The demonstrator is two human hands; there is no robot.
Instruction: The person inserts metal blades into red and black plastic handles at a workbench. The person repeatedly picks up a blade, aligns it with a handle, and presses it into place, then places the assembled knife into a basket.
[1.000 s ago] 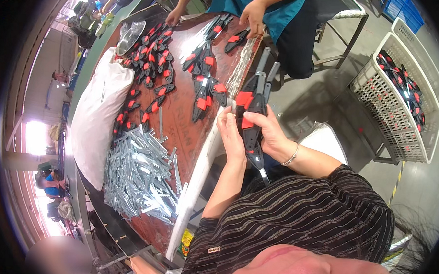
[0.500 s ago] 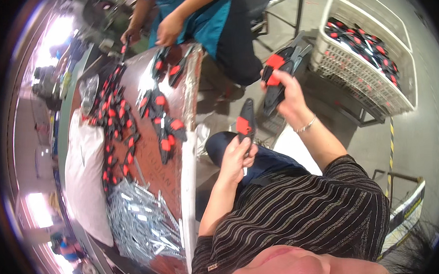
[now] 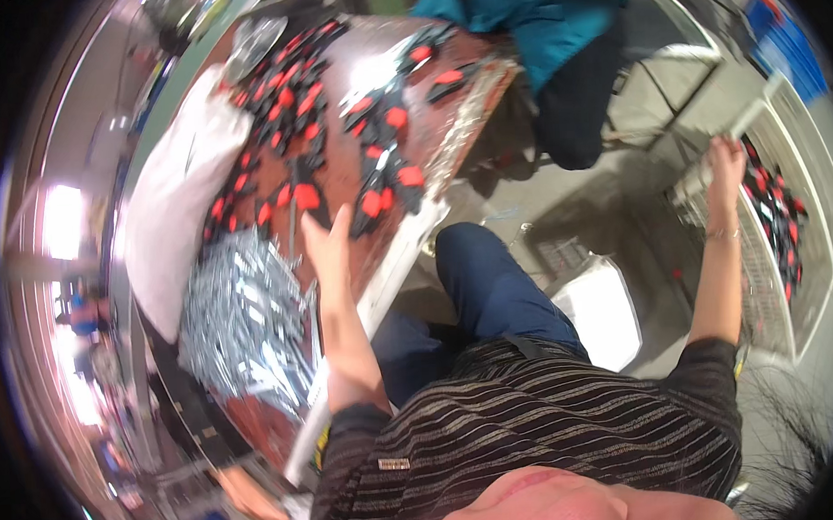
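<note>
My left hand (image 3: 331, 250) is over the table at the left, its thumb and a finger spread apart. Just beyond the fingertips lies a black-and-red plastic tool piece (image 3: 308, 196); whether they touch it I cannot tell. My right hand (image 3: 726, 161) is far out to the right, at the rim of a white plastic crate (image 3: 773, 286). Its fingers are small and blurred, and whether they grip the rim or anything else is unclear. Several black-and-red pieces (image 3: 779, 212) lie inside the crate. More such pieces (image 3: 284, 98) are heaped on the reddish-brown table (image 3: 342, 263).
A pile of shiny metal bars (image 3: 242, 314) covers the table's near part, beside a stuffed white sack (image 3: 177, 205). Across from me sits a person in teal (image 3: 556, 40) and dark trousers. Another person's forearm (image 3: 255, 499) shows at lower left. A white box-like object (image 3: 600, 312) stands by my leg.
Both hands held black-and-red pieces before. My left hand has moved left over the table without its piece. My right hand has gone right to the crate; its bundle no longer shows there.
</note>
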